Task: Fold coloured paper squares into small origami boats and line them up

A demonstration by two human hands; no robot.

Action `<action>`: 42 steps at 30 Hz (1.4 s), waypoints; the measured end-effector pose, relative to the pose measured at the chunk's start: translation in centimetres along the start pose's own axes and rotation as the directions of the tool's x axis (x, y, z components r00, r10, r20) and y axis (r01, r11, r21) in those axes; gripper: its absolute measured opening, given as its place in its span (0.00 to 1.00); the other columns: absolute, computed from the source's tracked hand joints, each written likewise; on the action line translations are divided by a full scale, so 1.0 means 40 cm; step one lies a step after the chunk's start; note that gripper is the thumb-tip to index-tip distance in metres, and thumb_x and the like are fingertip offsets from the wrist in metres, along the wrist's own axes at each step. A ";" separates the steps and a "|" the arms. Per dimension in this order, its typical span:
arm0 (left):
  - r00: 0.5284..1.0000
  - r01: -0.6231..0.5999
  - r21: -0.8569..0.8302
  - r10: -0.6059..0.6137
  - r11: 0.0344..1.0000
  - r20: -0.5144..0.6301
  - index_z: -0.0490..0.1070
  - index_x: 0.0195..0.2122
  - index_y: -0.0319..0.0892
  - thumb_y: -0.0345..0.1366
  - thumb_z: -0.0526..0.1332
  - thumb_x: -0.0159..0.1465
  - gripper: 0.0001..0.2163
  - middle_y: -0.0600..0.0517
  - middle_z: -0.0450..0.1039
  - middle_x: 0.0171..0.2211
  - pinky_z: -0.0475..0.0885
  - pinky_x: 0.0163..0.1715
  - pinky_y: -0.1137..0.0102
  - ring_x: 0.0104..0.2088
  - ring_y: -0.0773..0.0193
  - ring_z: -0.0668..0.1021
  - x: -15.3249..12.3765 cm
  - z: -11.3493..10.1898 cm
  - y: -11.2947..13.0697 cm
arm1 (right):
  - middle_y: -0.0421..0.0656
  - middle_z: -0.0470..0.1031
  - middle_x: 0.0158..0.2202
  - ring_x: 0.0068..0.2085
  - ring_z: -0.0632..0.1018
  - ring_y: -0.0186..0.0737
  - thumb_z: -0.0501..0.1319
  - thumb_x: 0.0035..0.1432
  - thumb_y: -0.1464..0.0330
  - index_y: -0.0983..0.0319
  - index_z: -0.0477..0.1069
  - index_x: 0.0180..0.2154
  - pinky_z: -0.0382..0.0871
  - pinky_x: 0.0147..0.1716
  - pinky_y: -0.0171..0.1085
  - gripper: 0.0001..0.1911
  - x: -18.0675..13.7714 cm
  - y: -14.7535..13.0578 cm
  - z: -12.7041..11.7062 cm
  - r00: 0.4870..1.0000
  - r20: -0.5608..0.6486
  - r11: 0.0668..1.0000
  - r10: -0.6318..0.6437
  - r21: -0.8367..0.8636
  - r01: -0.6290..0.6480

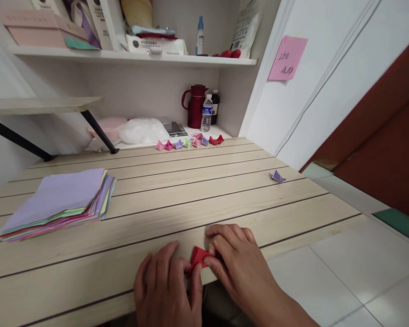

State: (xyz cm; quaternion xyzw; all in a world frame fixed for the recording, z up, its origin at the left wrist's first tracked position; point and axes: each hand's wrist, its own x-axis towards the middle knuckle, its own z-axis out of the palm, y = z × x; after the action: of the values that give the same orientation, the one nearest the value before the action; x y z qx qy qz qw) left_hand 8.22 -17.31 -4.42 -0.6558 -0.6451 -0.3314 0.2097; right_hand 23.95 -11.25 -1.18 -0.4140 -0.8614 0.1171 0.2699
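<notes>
A small folded piece of red paper (198, 256) lies at the near edge of the wooden table (177, 195). My left hand (168, 284) pinches its left side with fingers pressed together. My right hand (233, 259) grips its right side, fingers curled over it. Most of the paper is hidden under my fingers. A stack of coloured paper sheets (61, 202), lilac on top, sits on the table at the left.
A row of several small folded paper pieces (191, 142) lines the table's far edge. One purple folded piece (278, 176) lies alone at the right. Behind stand a red jug (195, 105), a water bottle (207, 113) and shelves. Tiled floor lies to the right.
</notes>
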 end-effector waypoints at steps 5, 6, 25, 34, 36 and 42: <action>0.999 0.041 -0.006 -0.041 0.999 -0.001 0.67 0.34 0.47 0.40 0.58 0.66 0.05 0.43 0.75 0.48 0.61 0.54 0.50 0.47 0.51 0.74 -0.004 0.009 0.001 | 0.41 0.76 0.45 0.43 0.72 0.46 0.62 0.64 0.69 0.58 0.69 0.36 0.59 0.41 0.45 0.03 0.003 -0.002 0.002 1.000 -0.020 1.000 -0.008 -0.017 0.008; 0.999 0.047 -0.008 -0.047 0.999 -0.003 0.67 0.34 0.47 0.40 0.58 0.66 0.05 0.43 0.75 0.49 0.61 0.54 0.50 0.47 0.51 0.75 -0.005 0.011 0.002 | 0.42 0.76 0.45 0.43 0.72 0.46 0.62 0.65 0.69 0.58 0.69 0.36 0.59 0.41 0.45 0.03 0.004 -0.002 0.002 1.000 -0.024 1.000 -0.010 -0.020 0.010; 0.997 0.057 -0.192 -0.065 0.980 -0.034 0.78 0.39 0.55 0.36 0.59 0.66 0.09 0.51 0.78 0.51 0.56 0.60 0.49 0.50 0.54 0.76 -0.018 0.006 -0.016 | 0.42 0.76 0.46 0.45 0.73 0.47 0.61 0.65 0.70 0.57 0.69 0.33 0.59 0.43 0.45 0.06 0.000 0.001 -0.008 0.999 -0.005 0.988 0.044 0.149 -0.043; 0.995 0.077 -0.172 -0.087 0.982 -0.052 0.77 0.39 0.54 0.37 0.58 0.66 0.08 0.51 0.78 0.51 0.56 0.60 0.50 0.50 0.54 0.77 -0.018 0.014 -0.017 | 0.42 0.75 0.43 0.41 0.71 0.48 0.64 0.63 0.65 0.56 0.71 0.41 0.59 0.40 0.46 0.05 -0.003 0.014 0.014 0.999 -0.039 1.000 0.001 0.020 -0.001; 0.995 0.072 -0.178 -0.083 0.981 -0.050 0.77 0.38 0.55 0.36 0.57 0.66 0.08 0.52 0.79 0.51 0.55 0.60 0.51 0.49 0.56 0.78 -0.020 0.018 -0.019 | 0.43 0.75 0.45 0.42 0.71 0.48 0.62 0.64 0.65 0.50 0.70 0.51 0.59 0.40 0.46 0.14 -0.004 0.017 0.015 0.999 -0.030 0.998 -0.045 -0.039 0.044; 0.994 0.102 -0.196 -0.106 0.975 -0.011 0.75 0.36 0.53 0.36 0.57 0.66 0.07 0.55 0.80 0.49 0.52 0.63 0.54 0.49 0.58 0.77 -0.017 0.019 -0.014 | 0.43 0.73 0.46 0.43 0.72 0.48 0.61 0.64 0.67 0.41 0.70 0.54 0.60 0.38 0.44 0.19 -0.001 0.018 0.014 0.995 -0.014 0.990 -0.098 -0.108 0.096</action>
State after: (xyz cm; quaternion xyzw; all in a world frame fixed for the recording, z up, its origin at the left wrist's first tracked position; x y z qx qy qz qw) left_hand 7.84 -17.20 -5.50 -0.6348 -0.6406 -0.4108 0.1336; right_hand 24.14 -10.82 -1.97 -0.3867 -0.8829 0.0534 0.2611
